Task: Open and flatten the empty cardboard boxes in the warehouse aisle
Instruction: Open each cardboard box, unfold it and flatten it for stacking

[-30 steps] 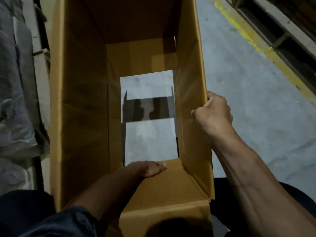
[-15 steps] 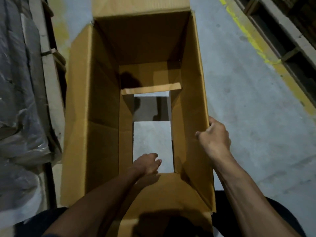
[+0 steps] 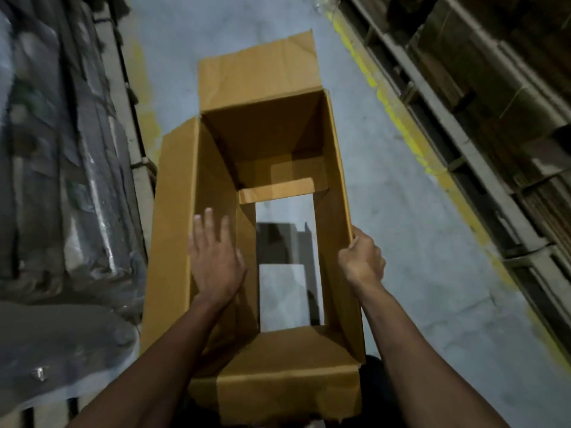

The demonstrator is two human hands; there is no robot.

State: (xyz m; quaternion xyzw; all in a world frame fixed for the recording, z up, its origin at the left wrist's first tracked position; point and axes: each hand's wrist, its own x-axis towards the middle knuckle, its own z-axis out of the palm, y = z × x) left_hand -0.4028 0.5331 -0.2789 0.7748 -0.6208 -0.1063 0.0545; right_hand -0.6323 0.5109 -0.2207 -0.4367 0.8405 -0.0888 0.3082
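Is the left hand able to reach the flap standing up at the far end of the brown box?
Probably yes. The left hand lies flat and open on the left inner wall of the brown cardboard box, holding nothing, and nothing stands between it and the far flap, though it would need a long stretch forward.

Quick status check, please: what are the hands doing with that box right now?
Left hand flat on inner left wall. Right hand gripping right wall edge. Cardboard box open both ends, not flattened. Nothing obstructing.

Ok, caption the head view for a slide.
Left hand flat against the open cardboard box's inner wall, right hand gripping its opposite edge.
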